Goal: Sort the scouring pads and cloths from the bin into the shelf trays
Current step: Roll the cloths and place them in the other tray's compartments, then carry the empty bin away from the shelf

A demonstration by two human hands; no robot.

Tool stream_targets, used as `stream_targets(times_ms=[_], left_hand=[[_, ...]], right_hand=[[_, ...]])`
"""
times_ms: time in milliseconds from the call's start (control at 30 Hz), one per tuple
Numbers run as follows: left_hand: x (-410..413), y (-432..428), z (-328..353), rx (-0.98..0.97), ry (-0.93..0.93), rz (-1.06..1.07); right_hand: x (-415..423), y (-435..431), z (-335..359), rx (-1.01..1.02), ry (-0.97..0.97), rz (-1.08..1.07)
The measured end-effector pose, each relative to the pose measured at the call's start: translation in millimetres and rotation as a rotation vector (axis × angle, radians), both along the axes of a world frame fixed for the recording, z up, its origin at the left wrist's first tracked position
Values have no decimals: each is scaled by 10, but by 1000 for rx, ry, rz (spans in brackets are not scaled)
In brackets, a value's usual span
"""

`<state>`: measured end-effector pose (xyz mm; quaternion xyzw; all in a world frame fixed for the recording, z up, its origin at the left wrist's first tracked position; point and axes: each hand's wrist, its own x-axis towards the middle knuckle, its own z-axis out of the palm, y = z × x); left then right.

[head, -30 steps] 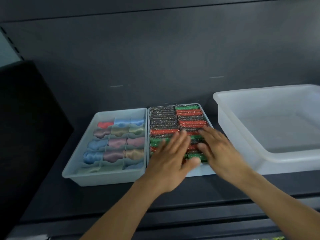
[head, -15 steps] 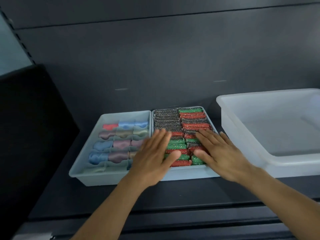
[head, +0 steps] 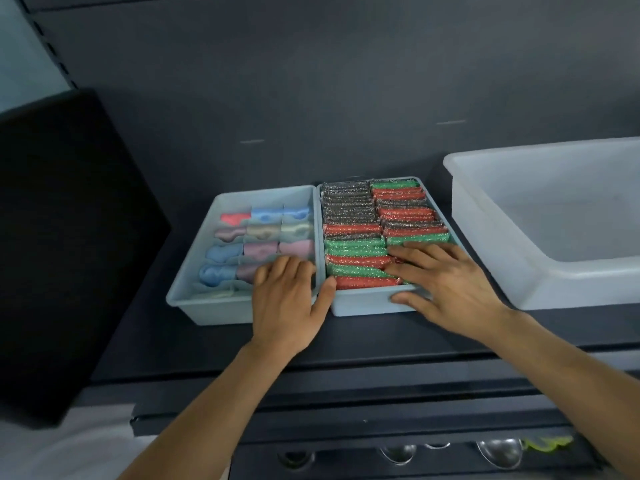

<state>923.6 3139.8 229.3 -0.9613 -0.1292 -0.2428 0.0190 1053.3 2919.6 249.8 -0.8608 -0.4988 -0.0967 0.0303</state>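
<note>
Two pale blue trays stand side by side on the dark shelf. The left tray (head: 194,271) holds rolled cloths (head: 263,232) in blue, pink, red and beige rows. The right tray (head: 363,306) is packed with glittery scouring pads (head: 349,216) in black, red and green. My left hand (head: 287,303) lies flat with fingers apart over the near right corner of the cloth tray, thumb at the divide between trays. My right hand (head: 446,289) rests flat on the near pads, thumb on the tray's front wall. Neither hand holds anything.
A white bin (head: 540,278) stands to the right of the trays; the part of its inside that I see holds nothing. A black panel (head: 69,237) blocks the left side. Below the shelf edge hang metal ladles (head: 498,452) and something yellow-green (head: 547,443).
My left hand slid left from the scouring pads onto the corner of the cloth tray. My right hand stayed on the near pads, its thumb now on the front wall.
</note>
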Motion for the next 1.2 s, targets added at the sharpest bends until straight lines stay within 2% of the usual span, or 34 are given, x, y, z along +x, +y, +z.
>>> stream_targets(times_ms=[300,433,500,567,633,700,833,933,1033,1200], left_hand=[[63,-87,21,-74,58,-36],[46,-79,79,32,283,-141],[56,-81,104,26,339,-126],[71,-86,105,12,359,-121],[79,-99,118,-3,363,-114],[76,-173,124,-3,328,-109],[42,-499,59,-53,331,-171],[78,-607,105,-82,442,-68],[103,-807,258,-185,473,10],[137,-1444,452,-619,237,-151]], right_hand=[[-27,-4,33,-110,6,-103],[-101,-37,195,75,115,-138],[-42,-138,258,228,-44,-255],[93,-305,355,240,-148,-486],[160,-474,506,100,19,-710],[154,-583,616,-2,192,-806],[46,-832,655,-33,148,-729],[-59,-1058,621,-15,126,-681],[-190,-1303,628,-29,103,-632],[-469,-1785,683,-4,185,-625]])
